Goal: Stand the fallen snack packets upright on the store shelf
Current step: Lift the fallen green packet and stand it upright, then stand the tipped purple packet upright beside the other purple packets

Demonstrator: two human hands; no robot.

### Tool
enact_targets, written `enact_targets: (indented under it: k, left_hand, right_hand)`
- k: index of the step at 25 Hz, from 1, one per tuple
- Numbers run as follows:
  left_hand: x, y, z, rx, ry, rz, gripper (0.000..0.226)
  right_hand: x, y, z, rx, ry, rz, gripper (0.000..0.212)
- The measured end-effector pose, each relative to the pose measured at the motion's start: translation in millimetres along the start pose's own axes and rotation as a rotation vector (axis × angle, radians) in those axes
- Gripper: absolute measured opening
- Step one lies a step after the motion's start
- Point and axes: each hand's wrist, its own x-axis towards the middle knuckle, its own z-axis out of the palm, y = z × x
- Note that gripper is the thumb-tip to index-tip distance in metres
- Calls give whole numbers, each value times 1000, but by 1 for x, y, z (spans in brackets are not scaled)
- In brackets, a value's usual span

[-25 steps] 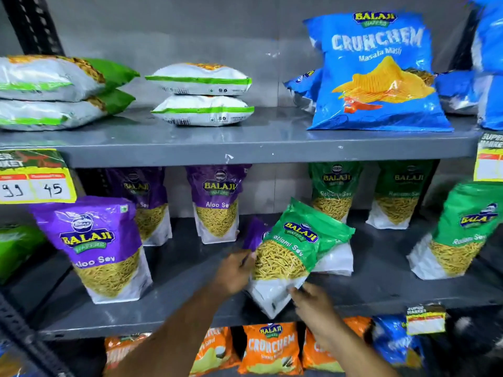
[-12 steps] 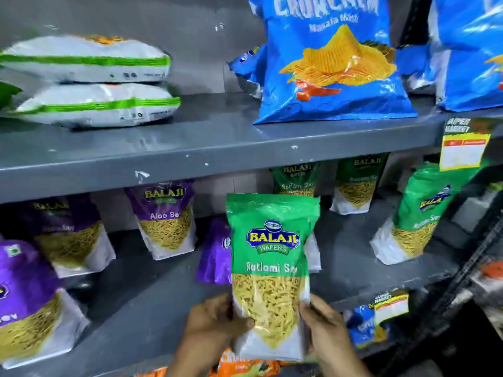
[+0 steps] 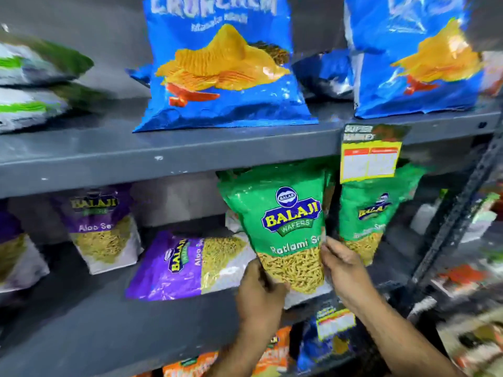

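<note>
I hold a green Ratlami Sev packet (image 3: pixel 283 227) upright over the middle shelf (image 3: pixel 81 322), just under the upper shelf's edge. My left hand (image 3: pixel 258 292) grips its lower left side and my right hand (image 3: pixel 343 265) grips its lower right edge. A purple Aloo Sev packet (image 3: pixel 185 265) lies flat on its side on the shelf, just left of the green one. Another green packet (image 3: pixel 373 213) stands upright close on the right. Two purple packets (image 3: pixel 103 227) stand upright further left.
Big blue Crunchem bags (image 3: pixel 223 66) stand on the upper shelf (image 3: pixel 163 156), with white-green packets (image 3: pixel 32 83) lying stacked at its left. A yellow price tag (image 3: pixel 368 159) hangs from the upper shelf edge. Orange packets (image 3: pixel 275 352) sit below. A dark rack post (image 3: pixel 457 213) rises at right.
The green packet went from tilted on the shelf to upright in both hands and has shifted right and back toward the other green packets. The fallen purple packet behind it is now uncovered.
</note>
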Motion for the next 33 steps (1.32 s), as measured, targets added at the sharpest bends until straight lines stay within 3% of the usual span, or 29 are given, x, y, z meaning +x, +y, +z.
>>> enact_targets:
  k: [5, 11, 15, 18, 22, 24, 27, 30, 33]
  left_hand:
    - [11, -31, 24, 144, 78, 45, 55]
    - [8, -43, 30, 330, 63, 40, 50]
    - [7, -42, 26, 318, 10, 38, 55]
    - [-6, -34, 16, 115, 45, -33, 52]
    - [-22, -20, -32, -401, 360, -396, 15]
    - [-19, -19, -62, -590, 398, -579, 8]
    - [-3, -34, -89, -735, 318, -784, 21]
    - [16, -49, -97, -747, 256, -809, 20]
    - [31, -51, -96, -734, 276, -789, 23]
  right_hand:
    - [21, 31, -14, 10, 11, 112, 31]
    - [23, 48, -24, 34, -28, 90, 32]
    - [20, 48, -22, 10, 7, 73, 32]
    - [-1, 50, -23, -116, 88, 30, 31]
    - [-48, 61, -6, -345, 202, -105, 33]
    - [-66, 56, 21, -466, 174, -235, 39]
    - [-86, 36, 74, -517, 15, -372, 33]
    - [-69, 15, 141, -441, -264, -589, 20]
    - [3, 12, 202, -588, -288, -526, 26]
